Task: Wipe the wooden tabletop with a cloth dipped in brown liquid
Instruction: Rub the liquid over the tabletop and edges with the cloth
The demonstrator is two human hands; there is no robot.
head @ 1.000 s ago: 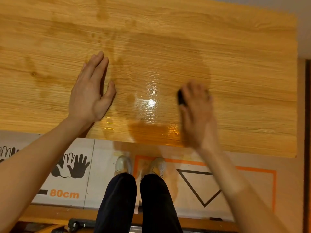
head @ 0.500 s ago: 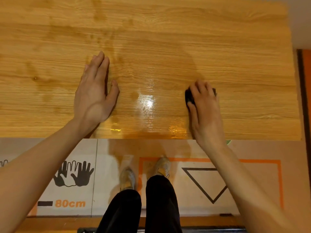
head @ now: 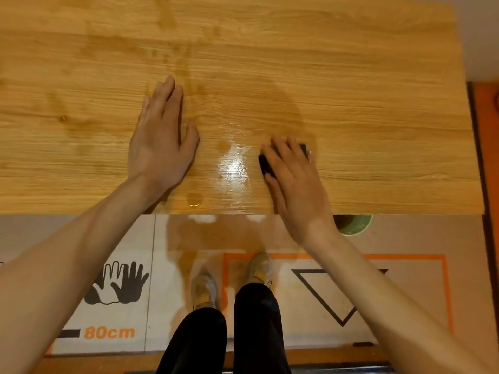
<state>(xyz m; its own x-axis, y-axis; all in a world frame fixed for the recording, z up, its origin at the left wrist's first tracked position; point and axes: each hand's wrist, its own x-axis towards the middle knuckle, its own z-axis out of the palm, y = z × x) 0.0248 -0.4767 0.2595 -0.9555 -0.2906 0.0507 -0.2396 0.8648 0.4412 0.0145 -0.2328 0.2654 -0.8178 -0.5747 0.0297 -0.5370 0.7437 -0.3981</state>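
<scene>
The wooden tabletop [head: 364, 109] fills the upper half of the head view. A wet, shiny patch [head: 233, 166] lies near its front edge, with darker damp streaks above it. My right hand [head: 293, 176] presses flat on a dark cloth [head: 266, 163], which shows at the fingers' left side and beyond the fingertips, just right of the shiny patch. My left hand [head: 162, 141] rests flat on the wood, fingers together, holding nothing. A small brown drop [head: 194, 199] sits by the front edge.
A green cup [head: 357, 225] with brown liquid stands on the floor under the table's front edge, right of my right wrist. My feet [head: 205, 290] and dark trousers are below, on a floor mat with hand prints, a triangle and "80cm".
My right hand has slid the cloth leftward toward the shiny patch and slightly nearer the front edge. My left hand stays planted. The green cup has come into sight.
</scene>
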